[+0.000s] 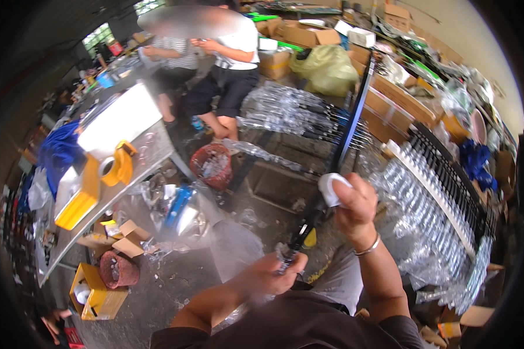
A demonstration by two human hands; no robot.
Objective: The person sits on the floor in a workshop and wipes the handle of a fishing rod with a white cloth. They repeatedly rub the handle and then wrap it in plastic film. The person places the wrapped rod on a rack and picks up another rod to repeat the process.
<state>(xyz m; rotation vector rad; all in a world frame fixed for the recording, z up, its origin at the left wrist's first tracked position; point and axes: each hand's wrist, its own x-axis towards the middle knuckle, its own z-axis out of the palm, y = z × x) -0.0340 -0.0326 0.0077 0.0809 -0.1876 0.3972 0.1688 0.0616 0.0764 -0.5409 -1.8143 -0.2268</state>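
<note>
A long dark pole with a blue glossy stretch, which looks like a fishing rod [348,134], slants up and away from my body. My left hand [272,272] is closed round its lower end, where clear plastic film shows near the fingers. Higher up, my right hand [358,206] pinches a white cloth or wad of paper [333,189] beside the shaft. The thumb lies over the white piece; whether the fingers also touch the pole, I cannot tell. A metal bracelet [368,245] circles my right wrist.
Plastic-wrapped rods lie in a rack [434,200] at the right and a pile [285,110] ahead. At the left stands a table [151,142] with yellow tape [108,171]. Red baskets [211,167] and a yellow box [102,302] sit on the floor. Two people sit beyond.
</note>
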